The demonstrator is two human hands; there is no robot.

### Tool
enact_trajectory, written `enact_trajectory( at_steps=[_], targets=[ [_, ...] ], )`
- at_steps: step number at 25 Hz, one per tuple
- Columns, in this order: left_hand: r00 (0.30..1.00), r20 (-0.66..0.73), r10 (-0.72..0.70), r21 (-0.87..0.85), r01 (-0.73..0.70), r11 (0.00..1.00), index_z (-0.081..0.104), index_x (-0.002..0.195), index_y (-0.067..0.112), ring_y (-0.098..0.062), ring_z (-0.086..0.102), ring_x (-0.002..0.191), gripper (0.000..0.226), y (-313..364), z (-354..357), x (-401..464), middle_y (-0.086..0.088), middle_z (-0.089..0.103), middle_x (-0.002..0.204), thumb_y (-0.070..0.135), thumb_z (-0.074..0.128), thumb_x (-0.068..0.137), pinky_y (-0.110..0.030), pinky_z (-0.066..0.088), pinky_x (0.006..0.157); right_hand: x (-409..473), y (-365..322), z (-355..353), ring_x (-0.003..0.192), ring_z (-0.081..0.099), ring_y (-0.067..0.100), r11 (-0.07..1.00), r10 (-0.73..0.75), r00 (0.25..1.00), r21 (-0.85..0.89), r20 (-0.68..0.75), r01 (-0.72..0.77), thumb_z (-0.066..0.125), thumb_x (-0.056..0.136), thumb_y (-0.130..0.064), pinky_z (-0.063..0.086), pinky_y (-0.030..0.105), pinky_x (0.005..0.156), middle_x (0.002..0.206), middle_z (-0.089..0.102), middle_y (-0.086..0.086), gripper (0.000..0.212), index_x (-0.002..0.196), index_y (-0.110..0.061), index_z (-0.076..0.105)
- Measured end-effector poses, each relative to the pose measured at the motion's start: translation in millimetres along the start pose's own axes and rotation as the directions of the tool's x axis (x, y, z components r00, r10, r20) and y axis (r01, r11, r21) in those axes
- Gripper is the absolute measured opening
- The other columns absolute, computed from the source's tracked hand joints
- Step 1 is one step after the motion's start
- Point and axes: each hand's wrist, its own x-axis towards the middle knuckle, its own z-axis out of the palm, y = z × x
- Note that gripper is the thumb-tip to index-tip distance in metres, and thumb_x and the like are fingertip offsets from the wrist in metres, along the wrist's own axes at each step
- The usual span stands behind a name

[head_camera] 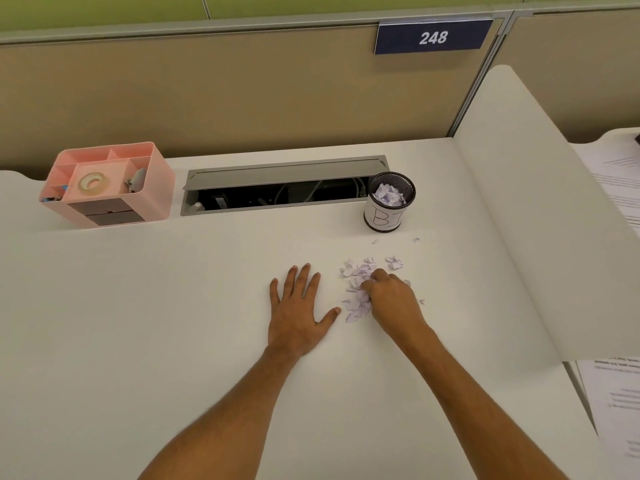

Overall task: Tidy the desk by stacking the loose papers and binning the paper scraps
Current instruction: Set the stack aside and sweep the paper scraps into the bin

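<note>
A heap of small white paper scraps lies on the white desk right of centre. My right hand sits on the heap with its fingers curled into the scraps. My left hand rests flat on the desk just left of the heap, fingers spread. A black mesh cup used as a bin, with a hand-lettered paper label, stands behind the heap and holds several scraps. A few stray scraps lie between the heap and the bin. Printed papers lie on the neighbouring desk at the right.
A pink desk organiser with a tape roll and clips stands at the back left. An open grey cable tray runs along the back. A white side divider rises at the right. More printed sheets lie beyond it.
</note>
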Motion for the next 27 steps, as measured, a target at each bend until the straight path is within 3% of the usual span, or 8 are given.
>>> enact_trajectory(
  at_steps=[3, 6, 9, 12, 17, 21, 24, 27],
  targets=[
    [1.000, 0.021, -0.004, 0.010, 0.003, 1.000, 0.029, 0.151, 0.022, -0.021, 0.003, 0.151, 0.083, 1, -2, 0, 0.000, 0.014, 0.163, 0.074, 0.021, 0.087, -0.053, 0.003, 0.120, 9, 8, -10, 0.081, 0.065, 0.028, 0.997, 0.048, 0.999, 0.068, -0.018, -0.046, 0.057, 0.080, 0.002, 0.050, 0.032, 0.067, 0.100, 0.064, 0.008, 0.029, 0.100, -0.012, 0.073],
    [0.999, 0.043, -0.008, 0.024, 0.007, 1.000, 0.024, 0.153, 0.023, -0.020, -0.002, 0.151, 0.084, 1, -5, 0, 0.001, 0.009, 0.164, 0.074, 0.019, 0.086, -0.052, 0.000, 0.120, 20, 18, -46, 0.083, 0.066, 0.031, 0.962, 0.139, 0.973, 0.259, -0.182, -0.089, 0.056, 0.082, 0.002, 0.041, 0.030, 0.064, 0.094, 0.071, 0.009, 0.027, 0.089, -0.012, 0.077],
    [0.998, 0.056, -0.013, 0.017, 0.012, 1.000, 0.022, 0.153, 0.023, -0.019, -0.004, 0.151, 0.084, 1, -5, 0, 0.002, 0.006, 0.164, 0.075, 0.018, 0.086, -0.052, -0.002, 0.120, 43, 26, -93, 0.081, 0.068, 0.021, 0.908, 0.226, 0.925, 0.410, -0.305, -0.087, 0.055, 0.080, 0.003, 0.040, 0.025, 0.063, 0.087, 0.076, 0.001, 0.028, 0.077, -0.013, 0.078],
    [0.998, 0.054, -0.012, 0.017, 0.011, 1.000, 0.024, 0.153, 0.024, -0.019, -0.003, 0.151, 0.083, 1, -4, 0, 0.003, 0.006, 0.164, 0.075, 0.019, 0.087, -0.053, 0.000, 0.120, 81, 40, -119, 0.082, 0.066, 0.032, 0.942, 0.220, 0.889, 0.325, -0.402, -0.086, 0.061, 0.081, -0.001, 0.047, 0.031, 0.067, 0.089, 0.075, 0.010, 0.021, 0.085, -0.013, 0.078],
    [0.999, 0.052, -0.010, 0.007, 0.009, 1.000, 0.024, 0.153, 0.023, -0.019, -0.003, 0.151, 0.084, 0, -4, 1, 0.002, 0.006, 0.164, 0.075, 0.019, 0.087, -0.053, 0.000, 0.120, 124, 50, -120, 0.080, 0.060, 0.035, 0.994, 0.105, 0.958, 0.071, -0.266, -0.089, 0.066, 0.084, -0.011, 0.039, 0.031, 0.066, 0.093, 0.071, 0.019, 0.014, 0.094, -0.005, 0.075],
    [0.999, 0.035, -0.008, -0.013, 0.009, 1.000, 0.027, 0.152, 0.022, -0.019, 0.000, 0.151, 0.084, 0, -3, 1, 0.002, 0.010, 0.163, 0.074, 0.022, 0.087, -0.054, 0.001, 0.119, 126, 53, -118, 0.093, 0.062, 0.036, 0.996, 0.072, 0.969, 0.069, -0.237, -0.057, 0.061, 0.082, -0.004, 0.045, 0.035, 0.073, 0.107, 0.069, 0.017, 0.026, 0.106, -0.008, 0.071],
    [0.999, 0.052, -0.009, -0.002, 0.009, 1.000, 0.024, 0.153, 0.023, -0.019, -0.003, 0.151, 0.084, 0, -3, 1, 0.002, 0.007, 0.164, 0.074, 0.021, 0.087, -0.053, -0.001, 0.119, 120, 56, -124, 0.108, 0.061, 0.033, 0.981, 0.079, 0.961, 0.192, -0.265, -0.027, 0.065, 0.078, -0.002, 0.048, 0.038, 0.086, 0.127, 0.063, 0.010, 0.045, 0.122, -0.013, 0.065],
    [0.999, 0.050, -0.014, 0.005, 0.014, 1.000, 0.024, 0.153, 0.023, -0.019, -0.002, 0.151, 0.083, 0, -3, 1, 0.002, 0.007, 0.164, 0.074, 0.021, 0.087, -0.052, -0.002, 0.119, 104, 69, -126, 0.097, 0.066, 0.019, 0.837, 0.315, 0.880, 0.542, -0.356, -0.080, 0.057, 0.076, -0.001, 0.050, 0.032, 0.089, 0.120, 0.067, 0.000, 0.046, 0.117, -0.019, 0.067]
  ],
)
